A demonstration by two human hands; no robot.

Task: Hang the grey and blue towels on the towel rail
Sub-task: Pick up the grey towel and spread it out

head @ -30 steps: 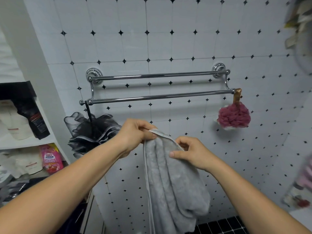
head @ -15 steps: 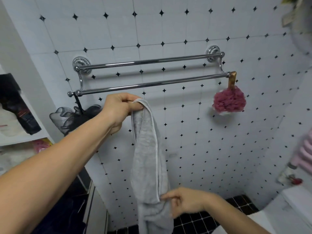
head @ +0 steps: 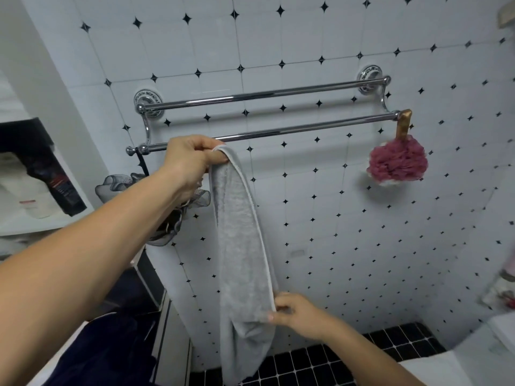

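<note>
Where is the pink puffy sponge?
The pink sponge hangs by its strap from the right end of the lower towel rail, against the tiled wall, well right of the grey towel.

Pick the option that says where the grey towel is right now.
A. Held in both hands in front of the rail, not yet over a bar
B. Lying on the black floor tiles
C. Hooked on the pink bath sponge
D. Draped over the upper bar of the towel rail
A: the left hand pinches the top of the grey towel just in front of the lower bar of the towel rail, the right hand grips its edge lower down, and both bars are bare.
</note>
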